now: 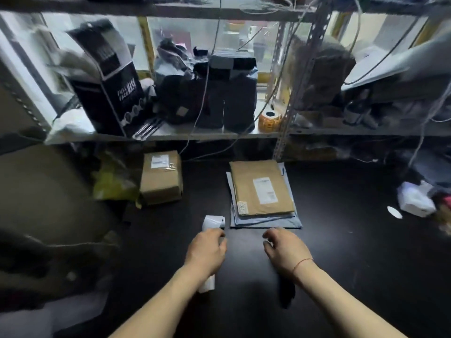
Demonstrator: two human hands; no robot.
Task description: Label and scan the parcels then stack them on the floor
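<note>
scanner (213, 222) in left hand (207, 252), right hand (285, 250) loose

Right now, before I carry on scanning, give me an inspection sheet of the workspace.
Surface: dark matte work surface, dimly lit.
Job's things: flat brown cardboard mailer with a white label tops a stack of grey poly mailers; brown taped cardboard box, labelled, stands apart to their left.
Clutter: yellow-green plastic bag beside the box; white crumpled packet far right.
Hands: left hand grips white handheld scanner; right hand has curled fingers, and whether it holds anything is unclear.
Cables: grey cords hang across the shelf front.
Surroundings: metal shelf carries black face-mask box and orange label roll.
</note>
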